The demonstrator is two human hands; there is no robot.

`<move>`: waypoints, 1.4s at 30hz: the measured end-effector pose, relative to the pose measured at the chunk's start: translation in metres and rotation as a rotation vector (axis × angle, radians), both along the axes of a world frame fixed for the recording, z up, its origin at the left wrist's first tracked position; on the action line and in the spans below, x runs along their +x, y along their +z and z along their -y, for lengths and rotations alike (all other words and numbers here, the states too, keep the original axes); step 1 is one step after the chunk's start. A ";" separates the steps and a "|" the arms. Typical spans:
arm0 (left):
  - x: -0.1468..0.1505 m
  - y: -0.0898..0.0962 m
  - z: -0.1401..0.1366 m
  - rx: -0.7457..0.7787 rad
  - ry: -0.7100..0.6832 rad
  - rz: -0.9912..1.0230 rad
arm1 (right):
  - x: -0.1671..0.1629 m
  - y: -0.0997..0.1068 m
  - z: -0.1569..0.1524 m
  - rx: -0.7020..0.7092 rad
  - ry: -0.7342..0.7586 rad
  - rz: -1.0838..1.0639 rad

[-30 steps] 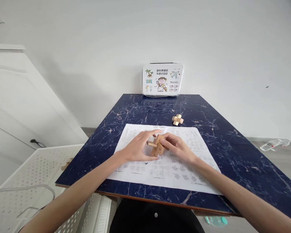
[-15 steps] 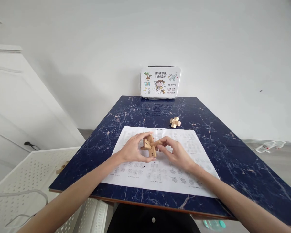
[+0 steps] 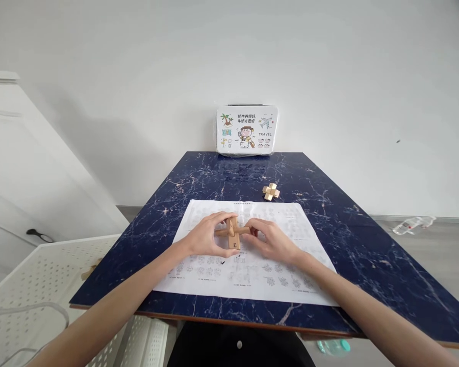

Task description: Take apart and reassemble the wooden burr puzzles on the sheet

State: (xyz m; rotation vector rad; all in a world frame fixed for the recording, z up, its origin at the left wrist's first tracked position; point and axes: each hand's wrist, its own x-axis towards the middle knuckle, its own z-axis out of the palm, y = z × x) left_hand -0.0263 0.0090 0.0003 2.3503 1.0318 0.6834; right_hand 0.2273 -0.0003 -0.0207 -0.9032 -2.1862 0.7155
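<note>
Wooden puzzle (image 3: 233, 238), over the printed sheet (image 3: 248, 275) near the front edge of the table (image 3: 168, 204): clamped by the left hand (image 3: 206, 237), apparently for steadiness; side bar (image 3: 244, 230) pinched by the right hand (image 3: 273, 242), contact partly hidden. Beyond the sheet's far edge, small wooden cross (image 3: 271, 191), clear of the work.

Fingers (image 3: 259, 223) partly hide the wooden puzzle (image 3: 233, 238).

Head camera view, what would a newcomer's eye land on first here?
Probably the dark blue marbled table, bold against the white wall. At its far edge stands a white cartoon-printed case. Nearer, the left grip and right grip hold a wooden puzzle over a white printed sheet.
</note>
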 end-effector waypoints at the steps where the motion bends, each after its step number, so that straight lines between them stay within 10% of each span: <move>1: 0.001 -0.001 0.000 -0.023 0.001 0.006 | 0.001 0.000 -0.001 -0.003 -0.002 0.003; 42: 0.008 0.004 -0.003 -0.007 0.080 0.007 | 0.001 -0.008 -0.002 0.097 -0.090 0.093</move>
